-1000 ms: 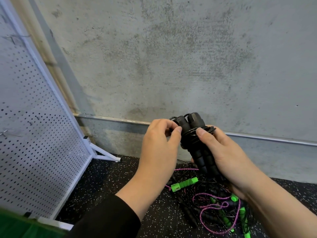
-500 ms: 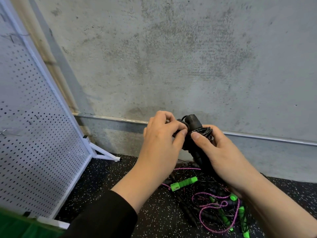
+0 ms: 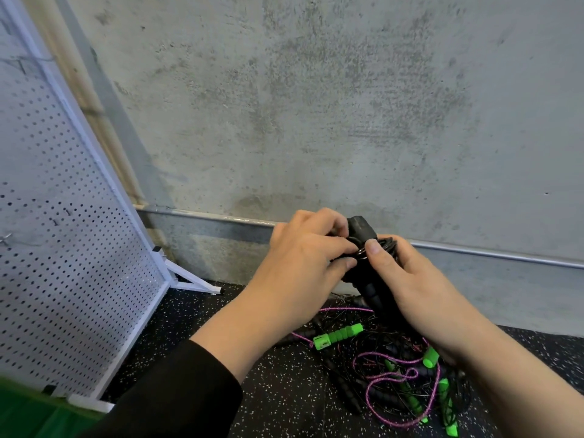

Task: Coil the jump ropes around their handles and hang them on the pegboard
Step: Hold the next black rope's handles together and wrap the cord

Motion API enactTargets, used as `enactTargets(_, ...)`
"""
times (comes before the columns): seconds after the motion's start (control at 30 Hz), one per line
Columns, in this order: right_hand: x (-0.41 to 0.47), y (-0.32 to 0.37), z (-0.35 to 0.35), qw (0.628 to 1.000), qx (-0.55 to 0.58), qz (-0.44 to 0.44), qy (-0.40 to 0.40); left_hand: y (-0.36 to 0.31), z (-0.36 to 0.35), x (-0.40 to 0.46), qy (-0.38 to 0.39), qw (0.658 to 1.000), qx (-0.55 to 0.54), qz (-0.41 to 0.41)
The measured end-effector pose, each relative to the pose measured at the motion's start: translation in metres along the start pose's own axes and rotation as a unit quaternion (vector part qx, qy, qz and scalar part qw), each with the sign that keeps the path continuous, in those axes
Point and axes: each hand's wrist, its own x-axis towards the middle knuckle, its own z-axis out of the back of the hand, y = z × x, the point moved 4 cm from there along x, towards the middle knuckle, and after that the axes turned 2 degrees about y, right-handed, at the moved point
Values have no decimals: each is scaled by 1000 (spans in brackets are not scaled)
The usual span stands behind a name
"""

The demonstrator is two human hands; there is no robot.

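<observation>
The black handles (image 3: 368,263), paired and wrapped in black cord, are held upright between both hands; their long axis runs nearly vertical. The right hand (image 3: 410,289) is clamped round them, while the cord near the top is pinched by the left hand (image 3: 303,263). The pegboard (image 3: 63,248) stands well to the left, nearer the left hand. One pegboard is counted; on the floor (image 3: 268,399) a tangled pile of ropes (image 3: 395,368) lies, with four green handle pieces visible.

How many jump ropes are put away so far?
None that I can see: the visible part of the pegboard holds no ropes. Both hands, left and right, hold a black jump rope, its cord wound near the handle tops. A tangled pile of green, black and pink ropes waits on the floor.
</observation>
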Motion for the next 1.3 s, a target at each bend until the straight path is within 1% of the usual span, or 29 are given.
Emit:
enactTargets(0.07, 1, -3, 0, 1000, -7, -2, -2, 1, -1, 0, -12, 1000, 1, -4)
enactTargets(0.2, 4, -4, 1, 1000, -21, -3, -6, 7, 4, 1, -5, 997, -68, 38)
enactTargets(0.3, 2, 0, -3, 999, -32, -3, -1, 8, -1, 1, 14, 1000, -16, 21)
enactTargets(0.37, 1, 2, -5, 1000, -25, -10, -2, 7, -4, -1, -6, 1000, 11, 16)
enactTargets(0.47, 0, 6, -8, 1000, -19, -5, -9, 2, -3, -1, -43, 999, 6, 12)
enactTargets(0.57, 1, 8, -5, 1000, -21, 1, -17, -4, -7, -3, -32, 999, -13, -16)
enactTargets(0.63, 2, 4, -4, 1000, -21, 0, -16, -2, -10, -4, -21, 999, -21, -13)
enactTargets(0.77, 7, -6, -3, 998, 47, -23, -34, 0, -7, -4, -13, 999, -38, 5)
enactTargets(0.83, 9, -8, -1, 997, 66, -27, -42, -1, -4, -4, -28, 995, -92, 29)
enactTargets(0.9, 9, -7, -1, 996, 76, -29, -42, 0, 3, -4, -55, 977, -187, 84)
enactTargets(1.0, 8, -6, -2, 993, 103, -32, -42, 4, 17, -4, -126, 943, -272, 143)
enactTargets(1.1, 7, -6, -2, 991, 121, -31, -44, 20, 21, -5, -213, 885, -343, 235)
enactTargets(1.13, 7, -6, -3, 990, 127, -31, -44, 27, 20, -7, -222, 866, -350, 280)
enactTargets(1.17, 7, -7, -3, 990, 133, -30, -43, 34, 16, -9, -208, 847, -360, 330)
enactTargets(1.2, 7, -9, -4, 989, 138, -28, -46, 39, 8, -11, -168, 829, -377, 377)
enactTargets(1.23, 7, -11, -5, 989, 138, -25, -54, 42, -2, -14, -112, 807, -408, 413)
enactTargets(1.27, 8, -13, -7, 988, 136, -23, -62, 41, -14, -18, -51, 782, -446, 433)
enactTargets(1.3, 9, -18, -10, 988, 138, -25, -68, 37, -24, -20, 4, 759, -483, 436)
